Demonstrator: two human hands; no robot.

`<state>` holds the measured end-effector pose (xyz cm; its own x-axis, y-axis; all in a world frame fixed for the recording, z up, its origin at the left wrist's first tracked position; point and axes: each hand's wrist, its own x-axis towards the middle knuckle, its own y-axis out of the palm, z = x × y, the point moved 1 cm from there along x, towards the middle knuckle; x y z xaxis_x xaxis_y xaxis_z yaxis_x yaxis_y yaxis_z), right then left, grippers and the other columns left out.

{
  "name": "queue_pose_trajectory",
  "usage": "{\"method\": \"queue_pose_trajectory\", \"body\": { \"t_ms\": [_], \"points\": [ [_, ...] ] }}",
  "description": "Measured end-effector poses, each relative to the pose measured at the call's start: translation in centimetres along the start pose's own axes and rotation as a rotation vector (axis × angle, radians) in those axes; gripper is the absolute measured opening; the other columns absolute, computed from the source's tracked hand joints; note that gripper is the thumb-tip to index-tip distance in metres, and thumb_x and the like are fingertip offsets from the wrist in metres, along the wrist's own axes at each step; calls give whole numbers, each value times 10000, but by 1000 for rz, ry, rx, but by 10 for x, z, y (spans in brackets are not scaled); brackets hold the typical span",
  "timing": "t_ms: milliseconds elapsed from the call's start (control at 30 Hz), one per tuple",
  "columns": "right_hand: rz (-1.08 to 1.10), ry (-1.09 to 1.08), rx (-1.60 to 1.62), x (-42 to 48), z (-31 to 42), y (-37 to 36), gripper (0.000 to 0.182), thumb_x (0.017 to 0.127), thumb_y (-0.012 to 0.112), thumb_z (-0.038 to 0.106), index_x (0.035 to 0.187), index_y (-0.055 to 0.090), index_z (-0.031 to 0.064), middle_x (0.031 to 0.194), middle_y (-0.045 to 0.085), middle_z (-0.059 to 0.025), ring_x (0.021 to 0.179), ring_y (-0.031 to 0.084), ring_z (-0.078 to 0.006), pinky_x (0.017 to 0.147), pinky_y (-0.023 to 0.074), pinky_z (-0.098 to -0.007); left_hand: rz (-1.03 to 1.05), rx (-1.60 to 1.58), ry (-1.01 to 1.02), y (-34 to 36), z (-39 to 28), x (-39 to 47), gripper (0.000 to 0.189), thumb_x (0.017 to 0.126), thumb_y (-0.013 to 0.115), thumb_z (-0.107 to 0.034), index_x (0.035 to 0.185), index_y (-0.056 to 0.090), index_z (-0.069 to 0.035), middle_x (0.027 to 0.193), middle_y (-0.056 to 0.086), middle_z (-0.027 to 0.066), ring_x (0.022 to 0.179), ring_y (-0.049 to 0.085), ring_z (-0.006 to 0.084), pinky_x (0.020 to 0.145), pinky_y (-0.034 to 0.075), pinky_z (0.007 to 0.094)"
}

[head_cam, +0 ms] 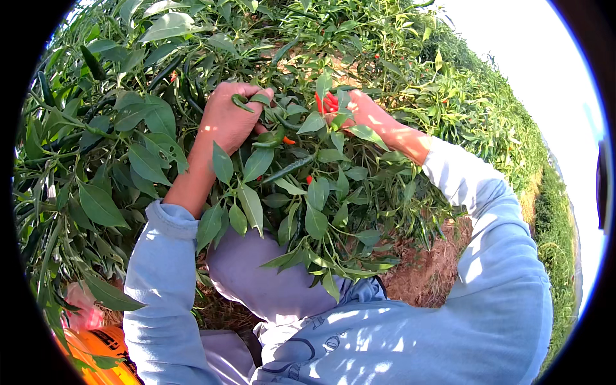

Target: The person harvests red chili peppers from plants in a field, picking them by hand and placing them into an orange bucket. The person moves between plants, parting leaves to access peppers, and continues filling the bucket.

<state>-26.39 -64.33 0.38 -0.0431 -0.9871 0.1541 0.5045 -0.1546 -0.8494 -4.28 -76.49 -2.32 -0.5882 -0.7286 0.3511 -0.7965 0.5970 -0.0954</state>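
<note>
My left hand [233,115] is among the leaves of a chilli plant, its fingers closed on a bit of greenery. A curled green chilli [241,103] pokes out at its fingers. Below it hang a green chilli with an orange tip [288,140] and a long dark green chilli [291,168]. To the right, my right hand [363,113] is curled around several red chillies [328,103]. Leaves in front cover part of that hand and its fingertips. Another red chilli [309,179] shows lower down between the leaves.
Dense chilli plants [154,115] surround both arms, with dark green chillies [91,62] at the upper left. An orange container [103,351] bearing writing stands at the lower left, beside a pink and white plastic bag [82,305]. Bare soil [423,274] shows at the lower right.
</note>
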Motion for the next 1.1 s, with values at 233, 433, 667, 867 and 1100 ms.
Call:
{"method": "queue_pose_trajectory", "body": {
  "t_ms": [233, 433, 667, 867, 1100],
  "points": [
    [300, 476, 646, -25, 27, -47, 229, 908, 543, 221, 721, 510, 93, 579, 466, 32, 406, 343, -31, 364, 235, -208, 85, -58, -84, 0, 1, 3, 270, 892, 659, -229, 875, 710, 36, 786, 638, 70, 642, 597, 112, 489, 515, 242],
    [315, 130, 1178, -86, 108, -57, 229, 851, 551, 192, 775, 603, -17, 605, 573, -74, 449, 523, -110, 380, 359, -202, -31, -16, -80, 7, 2, 9, 243, 854, 670, -217, 851, 692, 25, 691, 626, 60, 503, 643, 179, 485, 469, 284],
    [123, 107, 110, -62, 116, 14, 221, 827, 580, 100, 988, 690, -4, 557, 528, 7, 474, 438, -62, 454, 355, -258, -18, -84, -165, 20, 4, 22, 187, 859, 682, -157, 853, 702, 28, 775, 652, 76, 616, 615, 156, 487, 534, 278],
    [-7, 210, 166, -47, 102, 13, 194, 778, 589, 153, 876, 701, 27, 542, 493, -48, 485, 430, -115, 497, 373, -293, -77, -31, -117, 9, 4, 11, 229, 870, 676, -196, 858, 705, 31, 743, 642, 65, 596, 616, 147, 508, 526, 272],
    [-69, 99, -329, -9, 83, -9, 346, 809, 671, 356, 747, 684, 16, 642, 630, -137, 612, 627, -265, 570, 472, -389, -101, -120, -64, 9, 7, 13, 221, 870, 672, -189, 860, 706, 30, 706, 620, 48, 566, 600, 123, 467, 489, 259]
  ]
}}
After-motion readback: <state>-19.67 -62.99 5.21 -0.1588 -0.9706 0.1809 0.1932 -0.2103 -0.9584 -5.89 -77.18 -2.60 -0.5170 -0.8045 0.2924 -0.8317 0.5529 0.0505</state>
